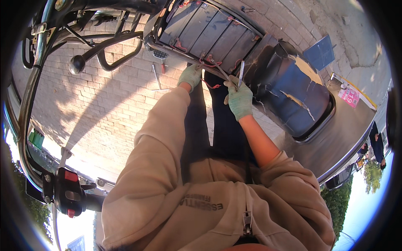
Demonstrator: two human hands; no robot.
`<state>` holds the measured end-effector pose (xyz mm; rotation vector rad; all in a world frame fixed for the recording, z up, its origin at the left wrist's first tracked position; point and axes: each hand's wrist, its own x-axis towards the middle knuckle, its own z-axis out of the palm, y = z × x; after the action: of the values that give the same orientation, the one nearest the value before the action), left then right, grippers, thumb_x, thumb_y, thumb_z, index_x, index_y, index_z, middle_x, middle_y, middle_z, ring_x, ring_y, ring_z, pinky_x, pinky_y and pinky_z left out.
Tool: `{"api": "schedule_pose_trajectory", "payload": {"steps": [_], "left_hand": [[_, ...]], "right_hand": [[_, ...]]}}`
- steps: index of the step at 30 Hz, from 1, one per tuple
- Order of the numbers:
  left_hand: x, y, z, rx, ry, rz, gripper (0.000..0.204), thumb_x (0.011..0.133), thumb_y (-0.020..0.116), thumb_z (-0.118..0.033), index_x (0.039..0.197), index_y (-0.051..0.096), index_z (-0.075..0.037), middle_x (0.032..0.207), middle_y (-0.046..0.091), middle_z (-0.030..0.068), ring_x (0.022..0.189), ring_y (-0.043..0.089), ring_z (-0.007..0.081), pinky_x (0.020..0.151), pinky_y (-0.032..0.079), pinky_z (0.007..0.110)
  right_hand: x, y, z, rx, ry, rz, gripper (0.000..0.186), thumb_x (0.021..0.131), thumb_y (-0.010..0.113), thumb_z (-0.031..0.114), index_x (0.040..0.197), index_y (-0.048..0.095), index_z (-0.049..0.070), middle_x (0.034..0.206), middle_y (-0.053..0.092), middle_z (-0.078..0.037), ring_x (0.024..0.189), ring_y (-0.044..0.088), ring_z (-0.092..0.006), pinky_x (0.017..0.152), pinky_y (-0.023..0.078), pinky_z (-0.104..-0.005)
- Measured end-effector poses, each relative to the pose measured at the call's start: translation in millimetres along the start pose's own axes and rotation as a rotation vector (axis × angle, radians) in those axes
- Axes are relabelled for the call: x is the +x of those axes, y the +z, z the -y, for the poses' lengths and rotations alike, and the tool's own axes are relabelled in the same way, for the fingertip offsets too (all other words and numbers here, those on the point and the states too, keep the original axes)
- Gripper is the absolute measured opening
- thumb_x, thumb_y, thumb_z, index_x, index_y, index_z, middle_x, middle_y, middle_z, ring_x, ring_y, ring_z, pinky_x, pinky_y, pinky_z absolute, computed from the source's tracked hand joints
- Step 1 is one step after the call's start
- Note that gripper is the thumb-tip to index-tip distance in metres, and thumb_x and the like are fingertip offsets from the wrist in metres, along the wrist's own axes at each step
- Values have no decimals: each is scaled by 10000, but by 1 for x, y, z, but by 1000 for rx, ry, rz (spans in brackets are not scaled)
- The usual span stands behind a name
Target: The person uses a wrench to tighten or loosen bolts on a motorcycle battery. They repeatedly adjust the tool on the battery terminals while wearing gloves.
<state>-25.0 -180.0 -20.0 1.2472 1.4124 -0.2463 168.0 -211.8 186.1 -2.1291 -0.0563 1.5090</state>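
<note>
My left hand (190, 76), in a green work glove, is closed on red wires (211, 85) at the near edge of a row of dark battery blocks (209, 31) set in a scooter's frame. My right hand (239, 99), also gloved, grips a slim metal tool (240, 74), perhaps pliers, whose tip points up at the same wires. Both hands sit close together at the battery compartment's edge. My beige sleeves come up from the bottom of the view.
A torn blue scooter seat (293, 94) is flipped open at right over a grey panel (335, 138). Black frame tubes (113, 46) and a handlebar with a red switch (69, 190) lie at left. A red-handled tool (161, 58) rests on the brick paving (96, 113).
</note>
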Motion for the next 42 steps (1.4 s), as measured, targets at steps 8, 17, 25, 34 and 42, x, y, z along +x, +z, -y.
{"api": "schedule_pose_trajectory", "payload": {"steps": [8, 17, 25, 34, 42], "left_hand": [[-16, 34, 19, -296, -160, 176, 276, 1003, 639, -206, 1194, 676, -11, 1034, 715, 40, 878, 605, 114, 843, 490, 276], [-33, -8, -5, 249, 9, 108, 381, 1005, 510, -336, 1320, 618, -152, 1201, 698, 148, 1135, 650, 326, 949, 502, 406], [-17, -7, -59, 482, 70, 156, 386, 997, 495, -264, 1375, 522, -194, 1078, 705, 195, 1031, 663, 395, 860, 512, 471], [-1, -20, -53, 528, -14, 257, 354, 1005, 462, -316, 1340, 547, -242, 1115, 710, 162, 1037, 673, 384, 869, 517, 483], [1, -22, -66, 647, -24, 265, 358, 1001, 458, -294, 1342, 550, -237, 1161, 700, 163, 1074, 666, 376, 900, 515, 470]], "right_hand": [[-22, 32, -30, 80, 38, -3, 343, 994, 615, 163, 1274, 592, -35, 946, 741, -107, 487, 598, -123, 473, 464, -259], [-27, 30, -50, -41, -9, -50, 354, 964, 657, 166, 1264, 605, -14, 813, 687, -92, 463, 576, -135, 462, 468, -293], [-26, 30, -37, 120, 101, -56, 378, 1012, 561, 145, 1337, 530, -47, 1061, 735, -122, 469, 572, -131, 444, 447, -270], [-11, 39, -9, 343, 219, -79, 322, 1019, 548, 141, 1277, 551, -52, 1004, 742, -134, 437, 550, -131, 415, 409, -265], [-27, 44, -13, 183, 173, -113, 375, 1016, 550, 147, 1317, 524, -77, 989, 736, -106, 433, 541, -122, 423, 429, -275]]}}
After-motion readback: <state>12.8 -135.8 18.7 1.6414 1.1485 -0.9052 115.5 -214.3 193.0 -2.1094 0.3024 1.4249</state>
